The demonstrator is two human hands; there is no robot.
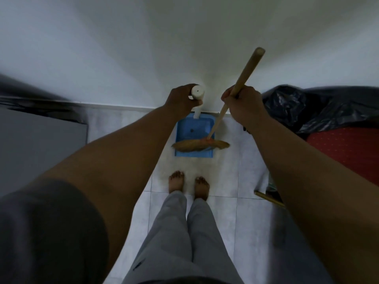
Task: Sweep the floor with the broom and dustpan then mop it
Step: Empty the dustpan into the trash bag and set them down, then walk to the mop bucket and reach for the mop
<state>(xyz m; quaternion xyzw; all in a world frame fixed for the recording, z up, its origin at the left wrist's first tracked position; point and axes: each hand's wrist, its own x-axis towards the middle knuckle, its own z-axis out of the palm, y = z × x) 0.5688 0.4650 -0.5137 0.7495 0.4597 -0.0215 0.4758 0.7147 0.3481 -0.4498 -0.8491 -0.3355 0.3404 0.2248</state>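
Note:
A blue dustpan [190, 130] lies on the white tiled floor against the wall, straight ahead of my bare feet. Its white upright handle [198, 93] rises from the pan's far edge, and my left hand [181, 99] grips the top of it. My right hand [243, 103] grips the wooden broom handle [249, 68], which slants down to the left. The straw broom head [200, 145] lies across the front part of the dustpan. A small dark speck sits in the pan.
A white wall [184, 48] stands right behind the dustpan. At the right is a red bin [344, 148] lined with a black bag [320, 107]. A grey flat surface [37, 144] fills the left. My feet [187, 184] stand on the tiles.

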